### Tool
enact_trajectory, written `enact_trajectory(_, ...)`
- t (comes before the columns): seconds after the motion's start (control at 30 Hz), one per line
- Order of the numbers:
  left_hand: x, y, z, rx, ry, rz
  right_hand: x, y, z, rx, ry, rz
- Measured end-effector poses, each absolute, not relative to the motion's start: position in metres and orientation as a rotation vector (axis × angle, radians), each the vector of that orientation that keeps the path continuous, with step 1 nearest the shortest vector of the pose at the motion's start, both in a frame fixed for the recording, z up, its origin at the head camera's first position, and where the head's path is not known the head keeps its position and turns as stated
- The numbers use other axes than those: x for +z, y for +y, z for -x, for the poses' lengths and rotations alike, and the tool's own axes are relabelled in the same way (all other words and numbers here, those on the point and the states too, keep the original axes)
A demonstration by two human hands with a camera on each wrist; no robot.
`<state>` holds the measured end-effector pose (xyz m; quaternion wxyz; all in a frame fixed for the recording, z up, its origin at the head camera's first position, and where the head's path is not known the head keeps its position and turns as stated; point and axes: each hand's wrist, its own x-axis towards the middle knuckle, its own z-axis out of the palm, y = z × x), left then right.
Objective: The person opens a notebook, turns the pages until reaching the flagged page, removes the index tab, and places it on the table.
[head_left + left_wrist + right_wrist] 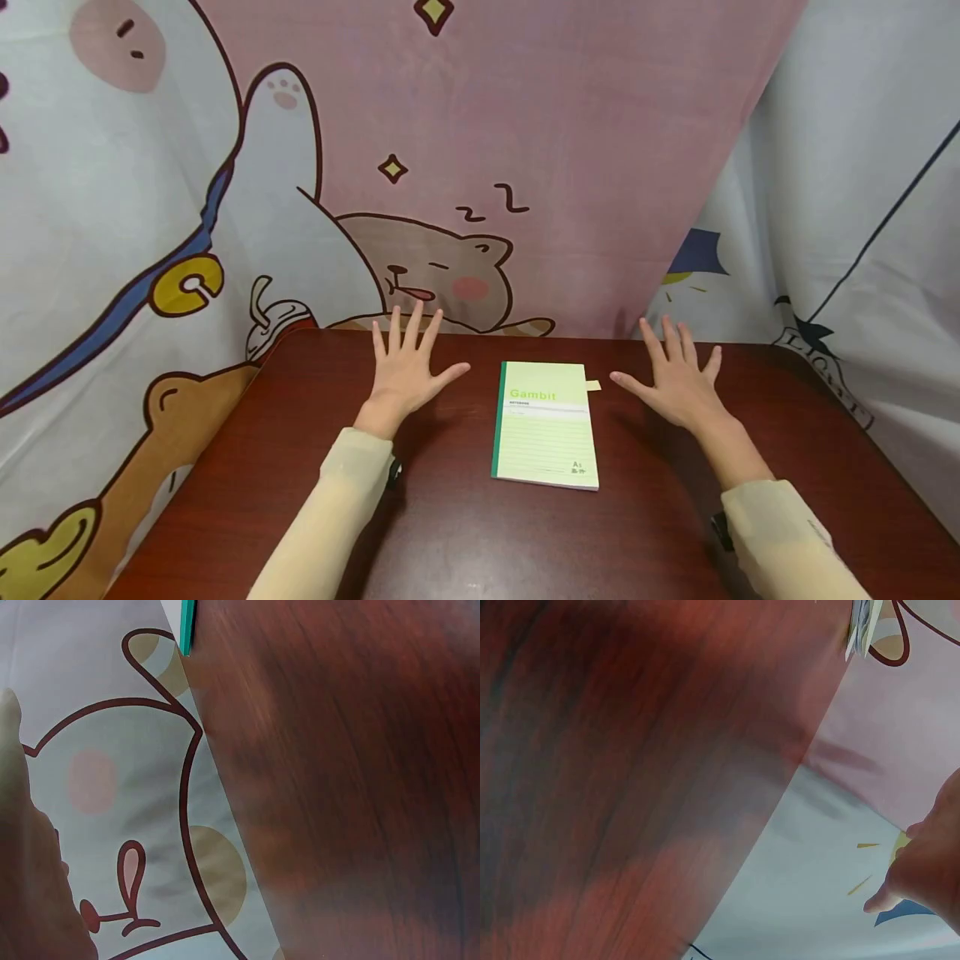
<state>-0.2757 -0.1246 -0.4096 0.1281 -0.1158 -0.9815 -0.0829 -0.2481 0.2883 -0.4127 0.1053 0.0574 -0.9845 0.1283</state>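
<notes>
A pale green notebook [546, 433] with a dark green spine lies on the dark wooden table [465, 542], its cover reading "Gambit". A small pale tab [593, 386] sticks out from its right edge. To its left, my left hand [405, 371] is spread with fingers apart, holding nothing. On the other side my right hand [678, 383] is likewise spread and holds nothing. In the left wrist view, a corner of the notebook's green spine [186, 630] shows at the top. The right wrist view catches the notebook's page edges [861, 630] at the top.
Behind the table hangs a pink and white cloth [600, 167] printed with cartoon animals. It continues down the left side, and a white cloth [885, 250] hangs along the right. Both sleeves are cream, with a small dark device at each wrist.
</notes>
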Motion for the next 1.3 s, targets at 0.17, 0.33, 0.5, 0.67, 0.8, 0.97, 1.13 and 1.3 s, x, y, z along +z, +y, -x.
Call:
enact_trajectory(0.17, -0.413, -0.124, 0.274, -0.246, -2.854, 0.349, -0.416, 0.287, 0.246, 0.396, -2.911, -0.173)
enact_trajectory(0.33, -0.416, -0.123, 0.272, -0.238, -2.858, 0.352, -0.417, 0.284, 0.244, 0.401, -2.920, -0.173)
enact_trajectory(0.5, -0.418, -0.122, 0.269, -0.282, -2.876, 0.370, -0.420, 0.283, 0.244, 0.400, -2.928, -0.182)
enact_trajectory(0.67, -0.420, -0.121, 0.266, -0.294, -2.875, 0.384, -0.422, 0.282, 0.243, 0.417, -2.953, -0.194)
enact_trajectory(0.8, -0.422, -0.121, 0.266, -0.298, -2.881, 0.404, -0.423, 0.280, 0.242, 0.444, -2.973, -0.207)
enact_trajectory(0.97, -0.425, -0.120, 0.262, -0.312, -2.881, 0.421, -0.424, 0.275, 0.239, 0.471, -2.979, -0.243)
enact_trajectory(1.13, -0.427, -0.117, 0.257, -0.317, -2.872, 0.450, -0.428, 0.273, 0.239, 0.455, -2.964, -0.283)
enact_trajectory(1.3, -0.431, -0.113, 0.252, -0.298, -2.883, 0.474, -0.431, 0.270, 0.238, 0.468, -2.990, -0.301)
